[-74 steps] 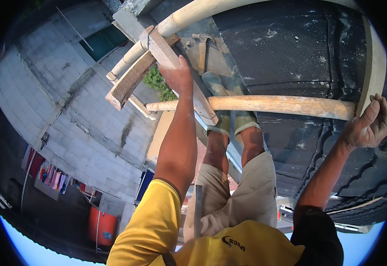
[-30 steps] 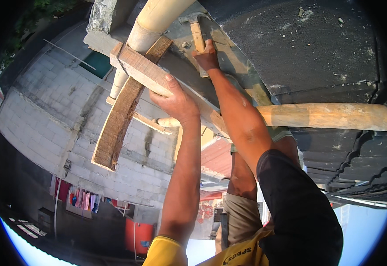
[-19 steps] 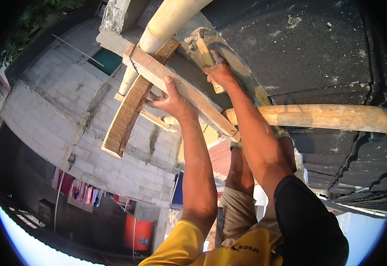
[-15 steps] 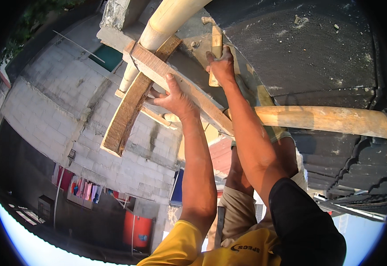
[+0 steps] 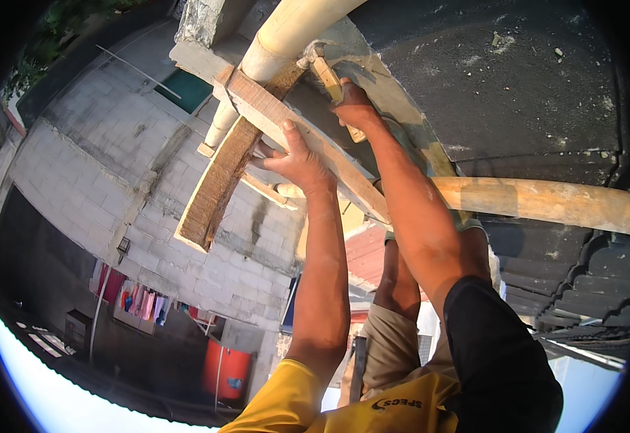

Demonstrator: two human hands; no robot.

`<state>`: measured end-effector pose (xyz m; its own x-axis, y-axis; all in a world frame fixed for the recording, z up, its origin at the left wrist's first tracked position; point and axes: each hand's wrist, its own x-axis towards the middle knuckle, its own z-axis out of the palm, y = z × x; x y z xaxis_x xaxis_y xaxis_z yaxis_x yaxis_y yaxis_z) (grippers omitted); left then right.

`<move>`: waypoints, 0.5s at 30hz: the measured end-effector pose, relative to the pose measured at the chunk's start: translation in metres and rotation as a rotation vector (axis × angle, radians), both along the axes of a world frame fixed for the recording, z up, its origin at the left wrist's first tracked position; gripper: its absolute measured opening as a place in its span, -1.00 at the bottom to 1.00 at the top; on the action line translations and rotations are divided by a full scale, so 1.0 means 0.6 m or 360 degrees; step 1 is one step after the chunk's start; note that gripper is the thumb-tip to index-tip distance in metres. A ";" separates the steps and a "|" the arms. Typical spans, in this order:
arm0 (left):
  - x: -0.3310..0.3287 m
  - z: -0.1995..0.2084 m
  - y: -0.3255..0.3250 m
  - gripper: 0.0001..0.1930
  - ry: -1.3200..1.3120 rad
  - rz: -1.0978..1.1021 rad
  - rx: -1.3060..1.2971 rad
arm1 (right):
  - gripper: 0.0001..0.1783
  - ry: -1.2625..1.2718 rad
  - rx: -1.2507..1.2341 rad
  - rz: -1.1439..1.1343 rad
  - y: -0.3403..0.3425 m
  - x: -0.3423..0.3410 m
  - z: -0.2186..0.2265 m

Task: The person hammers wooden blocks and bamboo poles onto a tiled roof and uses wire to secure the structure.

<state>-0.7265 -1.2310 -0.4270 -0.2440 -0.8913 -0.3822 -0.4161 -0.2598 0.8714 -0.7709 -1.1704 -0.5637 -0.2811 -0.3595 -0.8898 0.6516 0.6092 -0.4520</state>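
My right hand [image 5: 356, 110] is closed round the wooden handle of a hammer [image 5: 327, 78]. The hammer's head is at the far end of a rough wooden board [image 5: 221, 179], close to a thick bamboo pole [image 5: 275, 43]; whether it touches the board I cannot tell. A lighter wooden plank [image 5: 315, 141] crosses over that board beside the pole. My left hand [image 5: 299, 162] grips the plank near the crossing, its thumb on the plank's face and its fingers reaching toward the board. Part of those fingers is hidden behind the wood.
A second bamboo pole [image 5: 538, 202] runs out to the right over a dark roof [image 5: 495, 94] strewn with small debris. At upper left a concrete post [image 5: 203, 22] stands by the pole. Far below are a grey block wall [image 5: 84, 187], hanging laundry [image 5: 142, 303] and a red tank [image 5: 225, 372].
My right hand has swung the hammer to the left, bringing its head from beyond the pole to the board's far end. My left hand keeps its hold; the whole view has shifted slightly.
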 end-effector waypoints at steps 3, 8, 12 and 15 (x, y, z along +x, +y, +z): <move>-0.003 0.002 0.004 0.10 -0.0037 0.0024 -0.0053 | -0.60 -0.0007 0.0022 -0.0812 0.008 -0.017 0.014; -0.005 -0.001 0.006 0.06 -0.0108 -0.0023 -0.0012 | -0.44 -0.0108 0.0172 -0.0593 -0.024 0.016 0.036; -0.003 0.006 0.007 0.05 -0.0068 -0.0010 0.0039 | -0.30 -0.0222 0.0047 0.0150 -0.031 0.012 0.009; -0.011 0.005 0.008 0.06 -0.0059 -0.0006 0.0060 | -0.29 -0.0055 0.0048 0.0221 -0.020 -0.012 0.012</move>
<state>-0.7334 -1.2260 -0.4243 -0.2321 -0.8753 -0.4242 -0.4491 -0.2904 0.8450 -0.7780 -1.1825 -0.5565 -0.1998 -0.3659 -0.9089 0.5751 0.7073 -0.4111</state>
